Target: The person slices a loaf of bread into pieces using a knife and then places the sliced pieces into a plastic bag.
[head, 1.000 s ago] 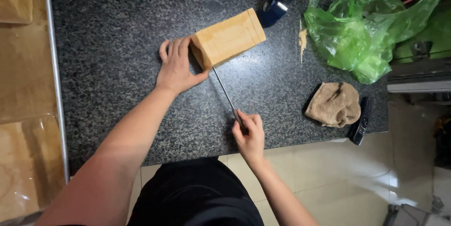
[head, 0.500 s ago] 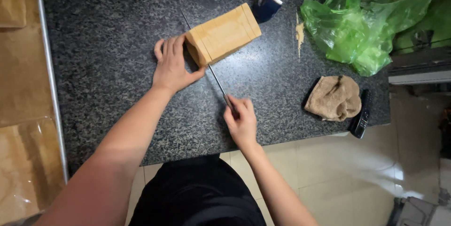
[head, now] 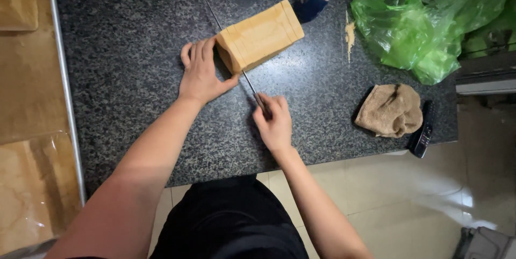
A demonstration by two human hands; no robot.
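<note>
The left hand is bracing the wooden block with fingers spread against its near end, steadying it, while the right hand, fingers closed, is gripping the thin blade passing into the block

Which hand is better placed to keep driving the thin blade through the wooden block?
Right. The right hand already grips the blade at its near end; the left hand braces the wooden block.

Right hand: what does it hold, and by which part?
The right hand grips a thin saw blade by its near end; the blade passes through the wooden block.
</note>
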